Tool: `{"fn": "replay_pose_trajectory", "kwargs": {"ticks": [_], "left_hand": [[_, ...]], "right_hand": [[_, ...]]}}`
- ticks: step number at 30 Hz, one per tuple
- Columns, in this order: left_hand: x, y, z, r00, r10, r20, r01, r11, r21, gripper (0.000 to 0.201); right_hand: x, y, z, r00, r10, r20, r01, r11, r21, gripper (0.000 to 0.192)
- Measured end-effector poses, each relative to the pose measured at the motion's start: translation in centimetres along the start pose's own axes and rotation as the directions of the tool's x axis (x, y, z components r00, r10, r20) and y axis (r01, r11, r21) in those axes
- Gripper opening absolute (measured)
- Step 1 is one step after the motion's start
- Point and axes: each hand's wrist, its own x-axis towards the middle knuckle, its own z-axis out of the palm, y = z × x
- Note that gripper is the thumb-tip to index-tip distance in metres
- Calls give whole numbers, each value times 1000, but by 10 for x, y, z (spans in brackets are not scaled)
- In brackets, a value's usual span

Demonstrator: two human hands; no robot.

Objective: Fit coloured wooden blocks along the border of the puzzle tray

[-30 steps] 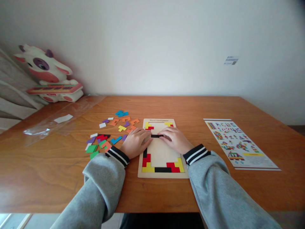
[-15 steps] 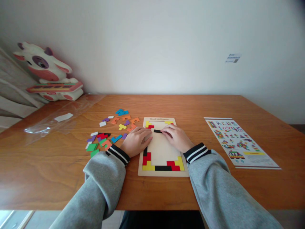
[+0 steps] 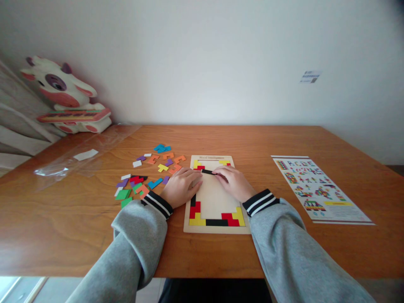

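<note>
Left of the board, loose coloured puzzle tiles (image 3: pixel 142 174) lay scattered on the worktop (image 3: pixel 78 219); a sleeve could sweep them. The left hand (image 3: pixel 182 186) rested flat, grasping nothing, on the pale wooden puzzle board (image 3: pixel 217 229). The right hand (image 3: pixel 232 182) pinched a black bar tile (image 3: pixel 207 171) near the board's top, between both hands; it could jam.

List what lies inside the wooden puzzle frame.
Inside the pale wooden puzzle frame: red, yellow and black pieces along the near edge, more in the far corners, a black bar between the left hand and right hand. Hands cover the rest.
</note>
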Motion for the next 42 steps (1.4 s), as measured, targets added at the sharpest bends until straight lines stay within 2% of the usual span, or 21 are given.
{"fn": "replay_pose_trajectory", "kwargs": {"ticks": [10, 18, 26, 30, 35, 40, 42], "left_hand": [[0, 1, -2, 999, -49, -10, 49, 998, 36, 26], [0, 3, -2, 1000, -18, -2, 18, 1000, -15, 25], [1, 4, -4, 992, 122, -24, -124, 989, -83, 27], [2, 3, -2, 998, 51, -39, -53, 997, -47, 22], [1, 0, 1, 997, -32, -66, 30, 999, -33, 21], [1, 0, 3, 997, -44, -62, 41, 998, -54, 21], [4, -1, 5, 990, -118, -83, 112, 991, -76, 20]], "right_hand": [[1, -5, -6, 997, -57, 49, 59, 997, -46, 11], [0, -15, -8, 982, -141, 127, 134, 989, 64, 10], [0, -19, -8, 982, -88, 167, 60, 984, 169, 10], [-1, -21, -7, 985, -60, 164, 34, 987, 156, 7], [-1, -21, -5, 994, -11, 105, -3, 992, 129, 9], [0, -20, -5, 996, -33, 88, 23, 994, 110, 8], [0, -21, -4, 995, -35, 92, 26, 995, 98, 8]]}}
